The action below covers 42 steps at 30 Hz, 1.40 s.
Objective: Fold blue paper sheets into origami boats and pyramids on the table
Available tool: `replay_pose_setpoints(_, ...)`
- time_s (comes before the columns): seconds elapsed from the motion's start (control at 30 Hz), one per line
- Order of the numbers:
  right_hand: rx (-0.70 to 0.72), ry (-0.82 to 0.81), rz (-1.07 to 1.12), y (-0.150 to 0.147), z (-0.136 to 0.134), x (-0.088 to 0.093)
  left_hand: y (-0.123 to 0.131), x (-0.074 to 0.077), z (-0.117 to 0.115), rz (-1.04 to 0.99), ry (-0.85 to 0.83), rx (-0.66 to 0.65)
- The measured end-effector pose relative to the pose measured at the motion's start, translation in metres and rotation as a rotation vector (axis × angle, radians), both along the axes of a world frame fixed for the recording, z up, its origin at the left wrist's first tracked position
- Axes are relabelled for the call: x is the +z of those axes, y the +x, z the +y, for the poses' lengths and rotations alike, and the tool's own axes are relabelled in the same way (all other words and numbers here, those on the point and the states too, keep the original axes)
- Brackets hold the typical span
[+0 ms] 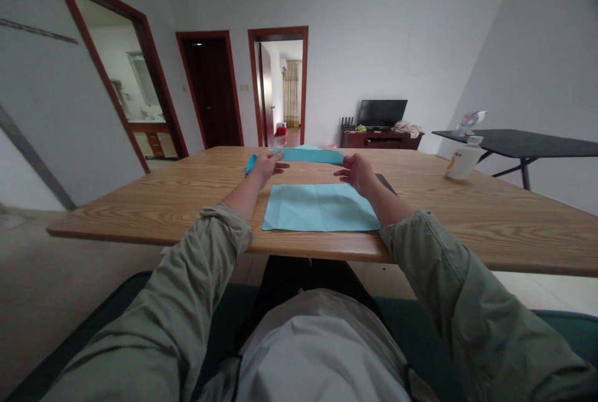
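Observation:
My left hand (267,166) pinches the left end of a folded blue paper strip (309,154) held above the wooden table (154,196). At the strip's right end sits my right hand (355,172), its fingers curled under the end. Below and nearer to me lies a creased light blue paper sheet (321,207), flat on the table. A small piece of blue paper (251,164) pokes out just left of my left hand. A dark flat object (385,182) lies partly hidden under my right wrist.
A white bottle (462,159) stands on the table at the far right. Behind it is a black side table (537,142). A TV (382,113) on a low cabinet stands by the back wall, with open doorways to the left.

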State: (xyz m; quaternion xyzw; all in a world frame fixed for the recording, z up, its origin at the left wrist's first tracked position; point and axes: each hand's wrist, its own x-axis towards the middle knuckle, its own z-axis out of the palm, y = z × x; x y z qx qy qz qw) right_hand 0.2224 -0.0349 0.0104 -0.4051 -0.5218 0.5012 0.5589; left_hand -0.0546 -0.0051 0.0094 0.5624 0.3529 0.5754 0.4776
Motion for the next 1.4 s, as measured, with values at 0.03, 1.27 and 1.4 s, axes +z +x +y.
replay_pose_setpoints(0.03, 0.002, 0.016, -0.038, -0.001, 0.000, -0.001, 0.000, 0.000, 0.000, -0.002, -0.002, 0.009)
replay_pose_setpoints(1.27, -0.219, 0.081, -1.233, 0.011, 0.028, -0.036, -0.010, -0.020, 0.011, 1.336, 0.075, 0.092)
replay_pose_setpoints(1.4, -0.219, 0.060, -1.249, 0.010, 0.028, -0.036, -0.011, -0.019, 0.011, 1.375, 0.094, 0.053)
